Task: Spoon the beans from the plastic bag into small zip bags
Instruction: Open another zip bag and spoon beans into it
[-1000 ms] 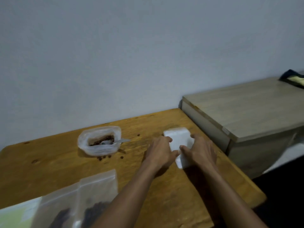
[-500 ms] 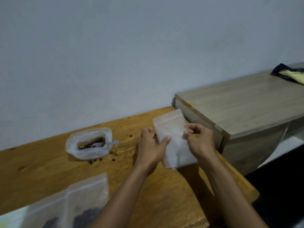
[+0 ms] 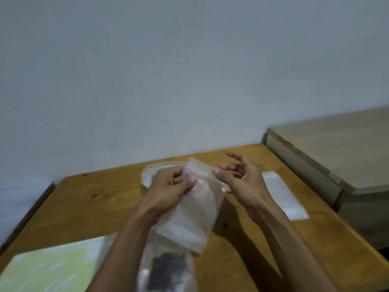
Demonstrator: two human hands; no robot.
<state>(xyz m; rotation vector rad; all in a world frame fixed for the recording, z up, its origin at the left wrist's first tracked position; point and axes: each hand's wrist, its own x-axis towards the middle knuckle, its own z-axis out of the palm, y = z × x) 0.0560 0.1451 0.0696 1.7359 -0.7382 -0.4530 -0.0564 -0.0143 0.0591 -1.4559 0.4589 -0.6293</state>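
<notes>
So this looks like the "get a fresh bag open" step, not the spooning yet. The left hand (image 3: 172, 184) has its fingers (image 3: 175, 175) curled round the top left edge of an empty small zip bag (image 3: 193, 211), thumb pinching the front just under the zip strip, and the bag hangs tilted in the air above the bench (image 3: 84, 207). The right hand (image 3: 242, 182) is just beside the bag's top right corner, fingers loosely spread and half curled. The thumb tip sits right at the zip edge, but I honestly can't tell if it's touching it. It isn't gripping anything as far as I can see.

The beans: a bigger clear plastic bag (image 3: 151, 171) sits at the far side of the bench, mostly hidden behind the left hand, so I can't see the contents or any spoon from here. Near the bottom edge lies another clear bag with dark beans (image 3: 168, 270) in it, probably one already filled. A flat stack of spare zip bags (image 3: 282, 197) lies on the right of the bench, and a green sheet (image 3: 48, 270) on the near left.

Next move, my guess: the right hand needs to catch the opposite lip of the zip and pull the mouth apart, then one hand has to keep it gaping while the other goes for the spoon. Thin film like this tends to cling shut, so the pinch has to split the two layers.
</notes>
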